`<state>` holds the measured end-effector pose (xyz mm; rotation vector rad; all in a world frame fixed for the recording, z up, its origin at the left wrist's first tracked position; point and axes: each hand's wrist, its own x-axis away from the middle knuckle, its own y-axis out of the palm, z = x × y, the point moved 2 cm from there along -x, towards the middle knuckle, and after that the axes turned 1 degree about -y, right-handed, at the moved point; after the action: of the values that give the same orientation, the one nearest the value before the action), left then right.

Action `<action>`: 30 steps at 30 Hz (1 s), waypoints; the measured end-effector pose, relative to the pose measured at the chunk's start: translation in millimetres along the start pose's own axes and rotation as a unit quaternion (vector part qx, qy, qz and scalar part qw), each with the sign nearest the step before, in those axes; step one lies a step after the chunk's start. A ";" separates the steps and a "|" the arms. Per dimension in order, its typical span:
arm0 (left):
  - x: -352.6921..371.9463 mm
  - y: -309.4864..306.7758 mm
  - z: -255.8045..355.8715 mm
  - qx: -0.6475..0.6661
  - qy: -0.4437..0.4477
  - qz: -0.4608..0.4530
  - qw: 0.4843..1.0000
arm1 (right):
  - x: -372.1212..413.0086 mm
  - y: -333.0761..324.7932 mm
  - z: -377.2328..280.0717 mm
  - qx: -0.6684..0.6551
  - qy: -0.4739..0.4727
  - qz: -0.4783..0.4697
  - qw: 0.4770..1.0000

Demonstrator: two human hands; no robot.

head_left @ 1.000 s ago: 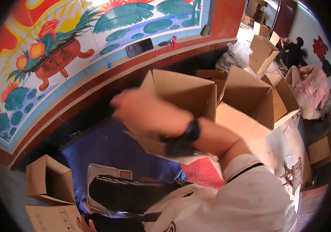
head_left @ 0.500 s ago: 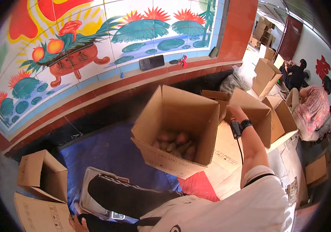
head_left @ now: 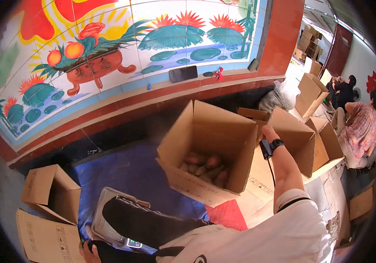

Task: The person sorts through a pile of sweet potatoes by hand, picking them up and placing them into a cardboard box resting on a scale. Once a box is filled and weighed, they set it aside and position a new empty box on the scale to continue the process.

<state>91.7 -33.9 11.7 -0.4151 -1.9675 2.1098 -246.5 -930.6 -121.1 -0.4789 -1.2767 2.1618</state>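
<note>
A large open cardboard box [head_left: 205,193] stands tilted in the middle, with several reddish and greenish roundish items [head_left: 205,166] at its bottom. Just right of its upper corner is my right hand [head_left: 268,130], beside the flap of another open box [head_left: 291,131]; its fingers are mostly hidden. A black device and strap are on that wrist. Low on the left, my left hand [head_left: 89,253] rests with fingers apart by my dark-clothed leg, next to a cardboard flap [head_left: 50,236]. Near my legs lies a clear plastic tray [head_left: 100,215] with a small lit display [head_left: 134,243].
A smaller open box [head_left: 52,193] stands at left on a blue sheet [head_left: 126,171]. A phone [head_left: 183,74] lies on the ledge below the painted tiles. Plastic bags [head_left: 278,98] lie behind the boxes. Two people [head_left: 359,127] sit at right, near more boxes [head_left: 311,94].
The whole view has shifted, so the scene sits further right and lower. My right hand is slightly nearer the large box's corner. My left hand stays by the flap.
</note>
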 end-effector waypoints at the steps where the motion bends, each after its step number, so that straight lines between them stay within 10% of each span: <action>1: -0.8 -2.7 2.2 0.000 -0.001 -0.001 1.000 | 15.8 -38.5 -8.9 0.012 0.009 -0.012 1.000; 8: -4.8 14.3 -11.0 0.058 0.000 0.025 0.998 | 65.2 -128.4 -11.5 -0.013 0.088 -0.120 0.989; 9: -7.2 9.1 -7.8 0.017 0.006 0.009 1.000 | 52.2 -16.8 24.9 -0.300 0.237 0.039 0.923; 12: -4.4 37.1 -25.9 0.041 0.017 0.095 0.994 | 82.3 -92.4 38.7 0.025 0.172 0.127 0.977; 14: -6.6 28.2 -21.2 0.076 -0.037 -0.006 0.996 | 83.6 -114.0 53.9 0.019 0.153 0.007 0.988; 16: -5.9 25.7 -18.6 0.096 -0.068 -0.030 0.993 | 87.4 -136.0 66.6 -0.315 0.420 0.137 0.840; 19: -5.5 26.1 -17.8 0.090 -0.057 -0.011 0.994 | 95.6 -205.2 67.7 -0.212 0.382 0.214 0.873; 30: 2.2 23.4 -22.1 0.136 -0.074 -0.007 0.988 | 126.9 -459.0 7.5 -0.345 0.287 0.531 0.719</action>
<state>98.1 -14.2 -13.1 -0.1983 -1.7108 2.4180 -212.5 -682.0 283.7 -2.4847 -1.5466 1.8017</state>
